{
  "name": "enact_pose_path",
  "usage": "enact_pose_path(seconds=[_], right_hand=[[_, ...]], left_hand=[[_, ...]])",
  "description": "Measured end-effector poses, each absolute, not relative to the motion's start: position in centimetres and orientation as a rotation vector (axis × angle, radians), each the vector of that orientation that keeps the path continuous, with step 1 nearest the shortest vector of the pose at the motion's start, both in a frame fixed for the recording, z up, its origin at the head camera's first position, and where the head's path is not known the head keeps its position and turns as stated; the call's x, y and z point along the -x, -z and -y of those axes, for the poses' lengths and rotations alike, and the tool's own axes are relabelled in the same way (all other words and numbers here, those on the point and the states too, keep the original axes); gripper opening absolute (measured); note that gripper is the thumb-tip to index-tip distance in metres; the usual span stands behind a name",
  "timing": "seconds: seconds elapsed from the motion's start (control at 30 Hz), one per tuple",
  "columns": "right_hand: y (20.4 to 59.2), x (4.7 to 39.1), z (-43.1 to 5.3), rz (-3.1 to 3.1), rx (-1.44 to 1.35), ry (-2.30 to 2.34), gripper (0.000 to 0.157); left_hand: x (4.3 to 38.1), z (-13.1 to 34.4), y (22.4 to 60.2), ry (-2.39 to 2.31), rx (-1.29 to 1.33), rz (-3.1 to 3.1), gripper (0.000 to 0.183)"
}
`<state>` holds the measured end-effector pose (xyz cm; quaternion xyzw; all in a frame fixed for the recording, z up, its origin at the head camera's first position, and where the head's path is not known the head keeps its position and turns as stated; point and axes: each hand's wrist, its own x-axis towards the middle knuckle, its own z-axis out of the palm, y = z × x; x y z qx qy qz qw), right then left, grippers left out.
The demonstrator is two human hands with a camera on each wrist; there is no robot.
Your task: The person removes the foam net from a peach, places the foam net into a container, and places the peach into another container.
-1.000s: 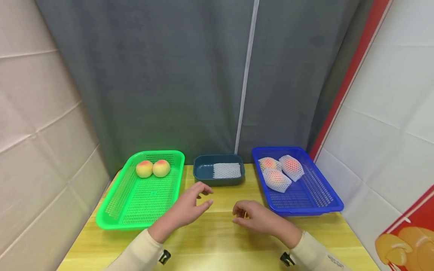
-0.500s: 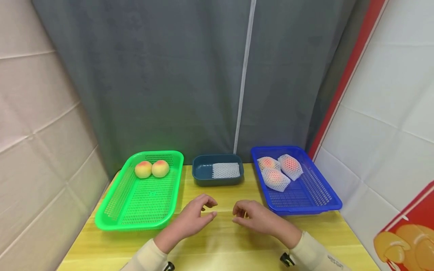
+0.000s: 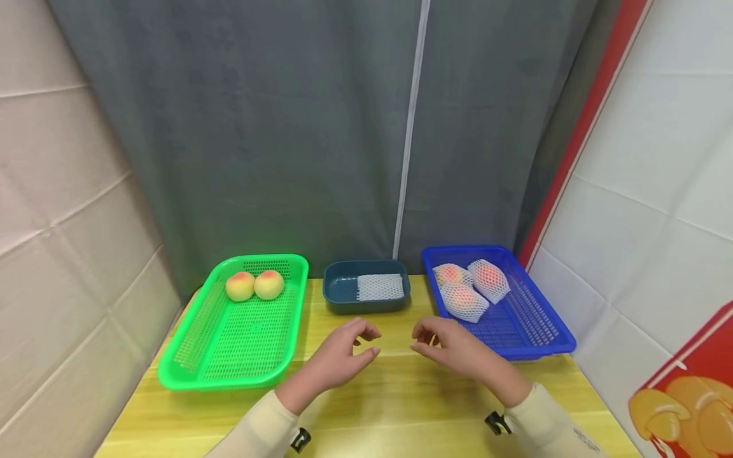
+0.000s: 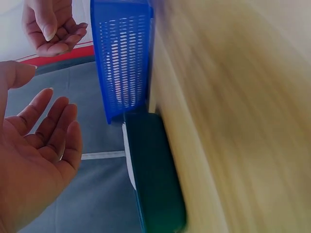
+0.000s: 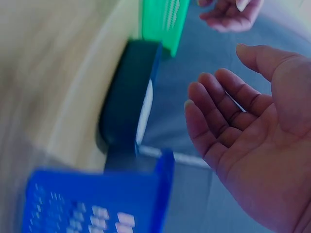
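My left hand (image 3: 342,356) hovers over the table between the green basket (image 3: 252,356) and the middle, its fingers loosely bent around nothing. Opposite it, my right hand (image 3: 449,343) hangs beside the blue basket (image 3: 523,327), also with relaxed, bare fingers. Two peaches (image 3: 240,286) sit side by side at the back of the green basket. Several foam nets are in view: one lies flat as a white foam net (image 3: 380,287) in the dark teal box (image 3: 366,306), and three cover the netted peaches (image 3: 488,280) in the blue basket.
The wooden table (image 3: 389,413) carries both baskets and the box. A grey curtain (image 3: 286,127) hangs right behind them. White panels (image 3: 641,191) stand at the right side, and a pale cloth wall (image 3: 69,254) at the left.
My left hand has drawn back from near the teal box and shifted right. My right hand has moved slightly right and up. Baskets, box and peaches stay put.
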<state>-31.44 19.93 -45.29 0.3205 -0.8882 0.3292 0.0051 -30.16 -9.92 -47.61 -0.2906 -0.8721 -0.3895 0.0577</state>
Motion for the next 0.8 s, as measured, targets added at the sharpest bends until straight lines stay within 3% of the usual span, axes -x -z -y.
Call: enact_pose_path(seconds=[0.8], right_hand=[[42.8, 31.1, -28.2, 2.710, -0.606, -0.968, 0.011]], left_hand=[[34.2, 0.5, 45.8, 1.203, 1.122, 2.574, 0.023]])
